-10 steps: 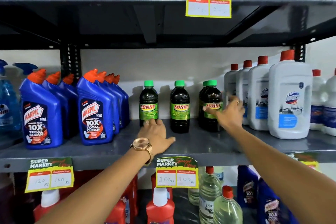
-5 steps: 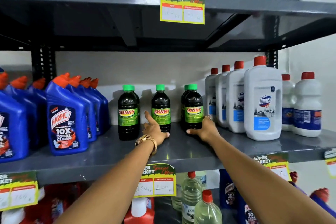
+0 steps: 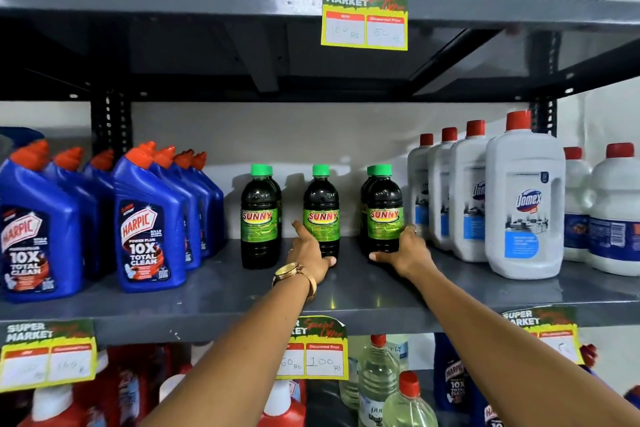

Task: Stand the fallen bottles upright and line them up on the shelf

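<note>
Dark Sunny bottles with green caps stand upright on the grey shelf [image 3: 214, 291]. The left bottle [image 3: 259, 218] has another close behind it. My left hand [image 3: 309, 255] grips the base of the middle bottle [image 3: 321, 208], thumb and fingers around it. My right hand [image 3: 405, 251] holds the lower part of the right bottle [image 3: 384, 210], which has a second bottle just behind it on its left. All stand in a rough row, gaps between them.
Blue Harpic bottles [image 3: 149, 229] crowd the shelf's left side. White Domex bottles [image 3: 524, 204] fill the right. Price tags [image 3: 364, 19] hang on the shelf edges. Pouches sit on the shelf above, more bottles [image 3: 377, 378] on the one below.
My left hand came off the shelf surface and closed on the middle bottle. My right hand dropped to the base of the right bottle. The camera moved closer.
</note>
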`<state>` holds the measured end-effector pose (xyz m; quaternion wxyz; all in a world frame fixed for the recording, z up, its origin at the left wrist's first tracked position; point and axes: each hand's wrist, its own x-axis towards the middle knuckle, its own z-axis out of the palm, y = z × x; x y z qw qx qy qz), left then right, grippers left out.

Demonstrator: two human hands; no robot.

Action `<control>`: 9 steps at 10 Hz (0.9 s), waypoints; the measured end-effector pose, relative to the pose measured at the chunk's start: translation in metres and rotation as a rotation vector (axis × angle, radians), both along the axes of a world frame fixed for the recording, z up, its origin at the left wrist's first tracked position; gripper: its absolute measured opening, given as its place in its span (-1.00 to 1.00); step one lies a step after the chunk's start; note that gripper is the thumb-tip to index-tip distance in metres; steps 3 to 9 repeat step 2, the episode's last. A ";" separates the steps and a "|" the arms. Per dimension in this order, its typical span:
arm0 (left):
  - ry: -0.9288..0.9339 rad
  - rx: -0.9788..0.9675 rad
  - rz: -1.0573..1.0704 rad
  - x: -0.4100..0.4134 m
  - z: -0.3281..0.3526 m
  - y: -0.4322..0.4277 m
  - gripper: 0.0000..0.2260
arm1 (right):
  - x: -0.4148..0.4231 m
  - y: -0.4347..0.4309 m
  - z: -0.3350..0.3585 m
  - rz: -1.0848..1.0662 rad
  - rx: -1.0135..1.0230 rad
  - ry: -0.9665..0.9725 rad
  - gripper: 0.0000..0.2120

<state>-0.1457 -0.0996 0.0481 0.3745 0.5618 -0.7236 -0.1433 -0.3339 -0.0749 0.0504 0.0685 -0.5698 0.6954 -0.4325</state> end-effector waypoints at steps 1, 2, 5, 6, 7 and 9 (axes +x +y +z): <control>0.004 0.063 -0.011 0.001 0.004 0.016 0.00 | 0.007 0.015 0.005 -0.030 -0.128 -0.046 0.14; 0.033 0.045 -0.039 0.005 0.008 0.028 0.00 | 0.016 0.038 0.021 0.012 -0.523 -0.189 0.14; 0.033 0.045 -0.039 0.005 0.008 0.028 0.00 | 0.016 0.038 0.021 0.012 -0.523 -0.189 0.14; 0.033 0.045 -0.039 0.005 0.008 0.028 0.00 | 0.016 0.038 0.021 0.012 -0.523 -0.189 0.14; 0.033 0.045 -0.039 0.005 0.008 0.028 0.00 | 0.016 0.038 0.021 0.012 -0.523 -0.189 0.14; 0.033 0.045 -0.039 0.005 0.008 0.028 0.00 | 0.016 0.038 0.021 0.012 -0.523 -0.189 0.14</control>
